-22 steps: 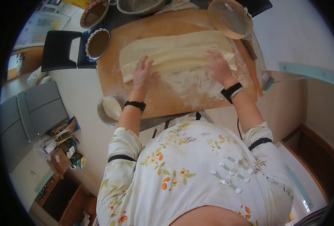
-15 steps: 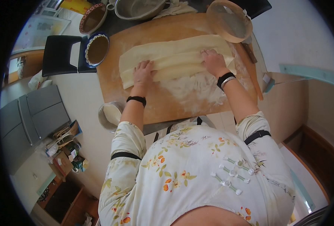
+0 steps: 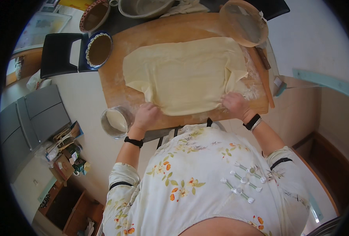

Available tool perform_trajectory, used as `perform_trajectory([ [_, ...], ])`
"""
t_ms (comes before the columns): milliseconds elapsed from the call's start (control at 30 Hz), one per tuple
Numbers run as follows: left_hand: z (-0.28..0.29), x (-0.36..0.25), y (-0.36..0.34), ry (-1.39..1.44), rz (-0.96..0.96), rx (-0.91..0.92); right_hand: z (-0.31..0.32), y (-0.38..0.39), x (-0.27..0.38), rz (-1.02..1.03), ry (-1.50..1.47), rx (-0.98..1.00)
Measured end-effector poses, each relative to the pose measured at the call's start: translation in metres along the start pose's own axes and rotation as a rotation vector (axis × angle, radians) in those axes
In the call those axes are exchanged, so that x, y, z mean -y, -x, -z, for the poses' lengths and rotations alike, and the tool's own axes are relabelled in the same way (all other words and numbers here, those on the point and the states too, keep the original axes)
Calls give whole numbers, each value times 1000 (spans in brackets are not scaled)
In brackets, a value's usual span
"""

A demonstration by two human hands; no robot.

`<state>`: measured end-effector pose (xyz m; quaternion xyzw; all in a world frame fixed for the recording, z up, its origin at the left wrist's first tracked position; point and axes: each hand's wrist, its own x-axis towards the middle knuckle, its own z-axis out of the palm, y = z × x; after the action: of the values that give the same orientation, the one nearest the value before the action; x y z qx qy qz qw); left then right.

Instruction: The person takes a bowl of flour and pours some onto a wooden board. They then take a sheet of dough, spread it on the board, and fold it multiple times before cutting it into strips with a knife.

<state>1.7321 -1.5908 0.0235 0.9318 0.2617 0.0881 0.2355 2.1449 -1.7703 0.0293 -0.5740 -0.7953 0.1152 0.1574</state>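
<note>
A wide, pale dough sheet (image 3: pixel 186 72) lies on a floured wooden board (image 3: pixel 139 39), its near corners wrinkled and drawn toward me. My left hand (image 3: pixel 147 112) grips the near left corner, fingers closed on the dough. My right hand (image 3: pixel 233 101) pinches the near right corner near the board's front edge. Left of my left hand stands a metal container (image 3: pixel 108 129) with creamy white contents. Loose flour shows along the right side of the sheet.
Two bowls of brown contents (image 3: pixel 99 51), a large pan (image 3: pixel 143 10), cloth (image 3: pixel 184 8) and a round sieve (image 3: pixel 243 23) surround the board's far side. A wooden-handled tool (image 3: pixel 263 57) and rolling pin (image 3: pixel 270 98) lie right. A black chair (image 3: pixel 56 57) stands left.
Both hands have moved back toward me with the dough's edge. The rolled-over fold has opened out, and the sheet now spreads nearer the front, covering much of the flour patch.
</note>
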Motion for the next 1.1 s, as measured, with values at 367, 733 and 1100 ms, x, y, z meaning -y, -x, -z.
perform_trajectory([
  [367,28,50,-95,169,1409,-120,4,-54,-100,-1322,-130,-203],
  [733,5,117,-39,766,1382,-254,-8,-56,-108,-1213,-657,-203],
  [1100,66,85,-66,1841,1235,-499,29,-45,-122,-1161,-1287,-433],
])
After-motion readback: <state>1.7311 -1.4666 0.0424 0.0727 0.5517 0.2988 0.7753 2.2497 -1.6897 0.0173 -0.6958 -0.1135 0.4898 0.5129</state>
